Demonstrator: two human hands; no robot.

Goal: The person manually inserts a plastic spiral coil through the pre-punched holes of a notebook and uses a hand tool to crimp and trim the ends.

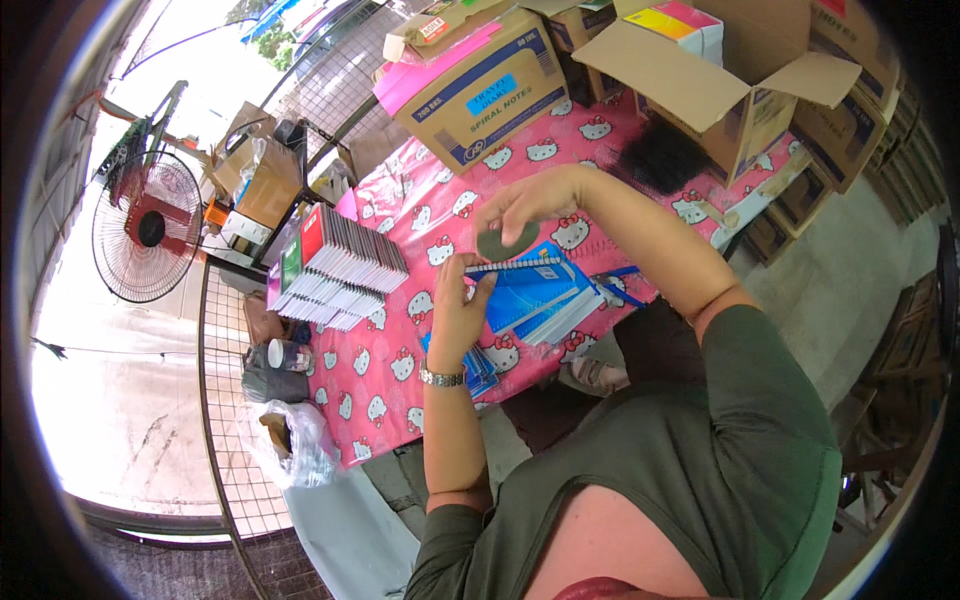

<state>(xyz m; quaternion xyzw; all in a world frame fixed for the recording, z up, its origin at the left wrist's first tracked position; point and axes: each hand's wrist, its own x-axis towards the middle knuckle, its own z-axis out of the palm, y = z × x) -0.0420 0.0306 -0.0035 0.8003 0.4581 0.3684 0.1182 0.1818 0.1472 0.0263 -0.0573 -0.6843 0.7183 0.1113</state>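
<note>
Over the tabletop (400, 405), the left grip (458, 312) pinches a blue notebook (525, 290), seemingly unfinished, by its spiral (520, 264), the right grip (530, 205) holds a dark disc (508, 241), and stacked notebooks (350, 258) at left look done.

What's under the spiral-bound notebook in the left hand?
Past the spiral-bound notebook, blue-covered notebooks show on the pink tablecloth. Whatever sits directly beneath it and the left hand is covered.

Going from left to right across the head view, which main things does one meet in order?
Round fan → stacked spiral notebooks → left hand → larger pile of blue notebooks → open cardboard box.
</note>
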